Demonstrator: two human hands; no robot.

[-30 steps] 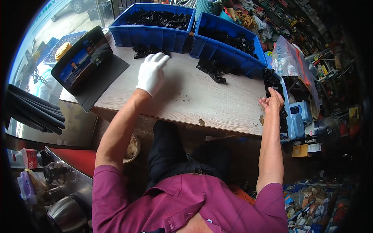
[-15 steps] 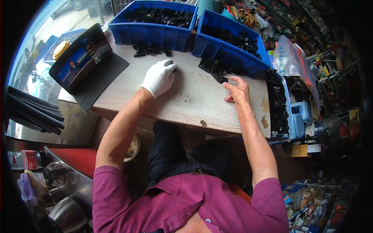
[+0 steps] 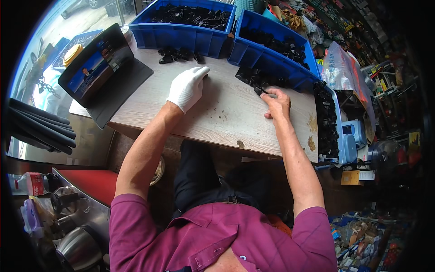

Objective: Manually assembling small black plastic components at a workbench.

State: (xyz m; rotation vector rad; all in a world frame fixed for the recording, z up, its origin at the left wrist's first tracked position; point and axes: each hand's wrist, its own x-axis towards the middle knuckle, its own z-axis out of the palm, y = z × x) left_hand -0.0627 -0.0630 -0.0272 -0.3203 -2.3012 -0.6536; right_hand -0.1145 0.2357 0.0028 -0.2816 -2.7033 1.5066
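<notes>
My left hand (image 3: 187, 87), in a white knit glove, is closed above the table with its fingers curled. A dark bit shows at its fingertips; most of what it holds is hidden. My bare right hand (image 3: 277, 102) has thumb and forefinger closed on a small black plastic part (image 3: 259, 90) at the near edge of a loose pile of black parts (image 3: 248, 77). The pile lies in front of the right blue bin (image 3: 244, 52). Several more black parts (image 3: 174, 55) lie beyond my left hand, in front of the left blue bin (image 3: 176, 37).
The bins hold heaps of black parts. A tablet (image 3: 93, 68) in a dark folding case stands on the left of the wooden table (image 3: 213, 131). A pale blue tray (image 3: 337, 113) with black parts adjoins the right edge. A steel kettle (image 3: 79, 247) sits lower left.
My right fingers have closed on a black part at the pile's edge. The left hand has turned slightly, its fingertips now pointing more to the right. The whole view has shifted a little.
</notes>
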